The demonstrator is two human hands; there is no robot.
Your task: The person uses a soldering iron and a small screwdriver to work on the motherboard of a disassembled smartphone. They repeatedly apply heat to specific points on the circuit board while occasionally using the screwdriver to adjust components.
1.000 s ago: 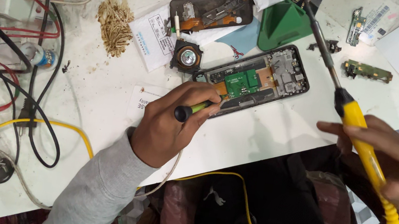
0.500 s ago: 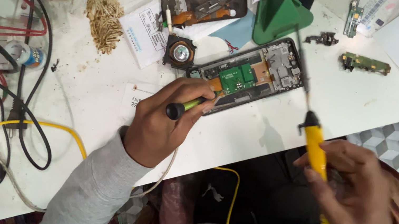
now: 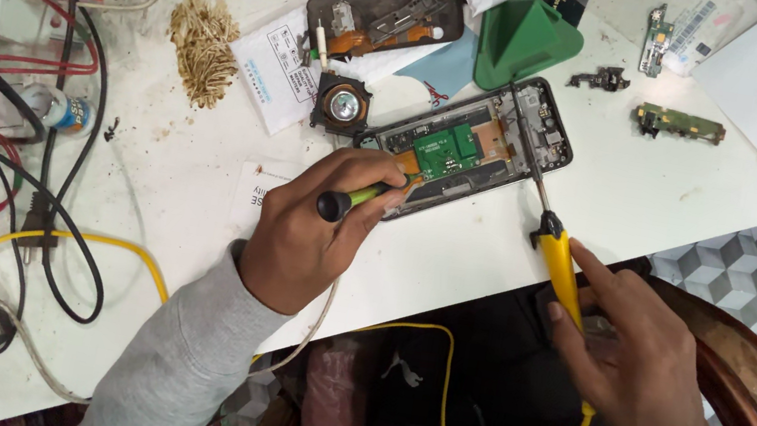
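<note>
An opened phone body (image 3: 470, 148) with a green circuit board lies tilted on the white worktable (image 3: 198, 205). My left hand (image 3: 315, 228) grips a green-and-black tool (image 3: 352, 201) whose tip rests at the phone's near left end. My right hand (image 3: 639, 361) holds a yellow-handled soldering iron (image 3: 560, 270). Its long metal tip reaches over the phone's right half. A yellow cord (image 3: 459, 408) trails from the handle below the table edge.
A green triangular stand (image 3: 525, 39), a second phone back (image 3: 385, 13), a round speaker part (image 3: 342, 103) and small circuit boards (image 3: 678, 123) lie at the back. Tangled red, black and yellow cables (image 3: 36, 138) fill the left side. A brass wool pile (image 3: 204, 49) sits nearby.
My right hand has swung the soldering iron leftward and down, so its tip now lies over the phone. The left hand stays put with its tool.
</note>
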